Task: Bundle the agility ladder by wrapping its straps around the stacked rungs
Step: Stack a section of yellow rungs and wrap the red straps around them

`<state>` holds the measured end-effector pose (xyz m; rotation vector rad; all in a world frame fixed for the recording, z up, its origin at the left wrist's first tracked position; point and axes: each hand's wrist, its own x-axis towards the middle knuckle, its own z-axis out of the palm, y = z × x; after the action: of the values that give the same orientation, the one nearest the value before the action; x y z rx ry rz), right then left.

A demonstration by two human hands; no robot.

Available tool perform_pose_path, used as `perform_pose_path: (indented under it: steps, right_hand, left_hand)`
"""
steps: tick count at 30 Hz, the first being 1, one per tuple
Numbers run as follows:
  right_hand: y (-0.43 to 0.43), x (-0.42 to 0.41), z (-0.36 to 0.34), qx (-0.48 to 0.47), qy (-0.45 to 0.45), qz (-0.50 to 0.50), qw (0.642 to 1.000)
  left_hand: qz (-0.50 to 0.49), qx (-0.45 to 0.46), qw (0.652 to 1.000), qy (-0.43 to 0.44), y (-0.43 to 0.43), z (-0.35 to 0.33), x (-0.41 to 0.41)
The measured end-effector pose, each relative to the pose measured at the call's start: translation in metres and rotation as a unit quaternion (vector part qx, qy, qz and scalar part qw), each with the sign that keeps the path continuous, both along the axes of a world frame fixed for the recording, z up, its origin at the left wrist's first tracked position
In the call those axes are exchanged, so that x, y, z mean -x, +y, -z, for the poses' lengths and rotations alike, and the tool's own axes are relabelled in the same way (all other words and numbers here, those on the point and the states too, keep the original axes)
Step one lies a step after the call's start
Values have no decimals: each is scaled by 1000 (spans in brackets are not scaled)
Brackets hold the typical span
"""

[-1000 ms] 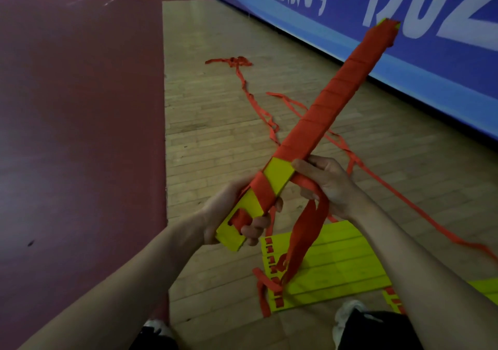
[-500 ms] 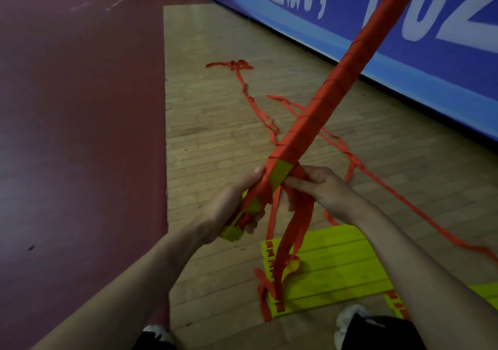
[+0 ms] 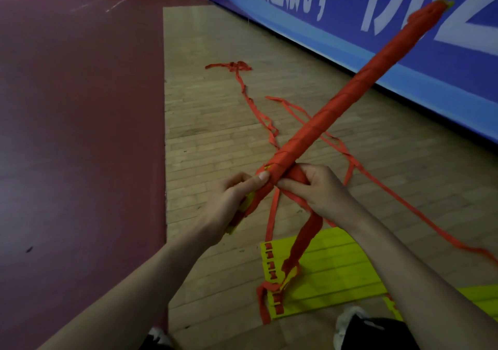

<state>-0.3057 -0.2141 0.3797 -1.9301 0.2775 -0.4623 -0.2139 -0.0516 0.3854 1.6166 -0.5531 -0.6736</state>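
Head view: both hands work at the near end of the strap-wound stacked rungs [image 3: 336, 112].
At centre frame the left hand [image 3: 229, 201] grips that end, thumb laid along it, while the right hand [image 3: 318, 190] clasps a red strap [image 3: 307, 231] against it. The stacked rungs slant to the upper right, across the blue banner [image 3: 350, 34]. More yellow rungs [image 3: 336, 268] lie on the wooden floor [image 3: 215, 107] at lower right.
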Motion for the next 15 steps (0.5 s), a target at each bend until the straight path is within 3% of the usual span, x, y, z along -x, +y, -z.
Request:
perform_pose_path:
  steps: [7,15]
  right_hand:
    - [2,4,-8,-18,1,-21,1000]
    - [11,7,-25,-187,24,-40,981]
  left_hand:
    - [-68,22,997,21,-8,-3,7]
    - [-93,29,995,-7,-11,0,9]
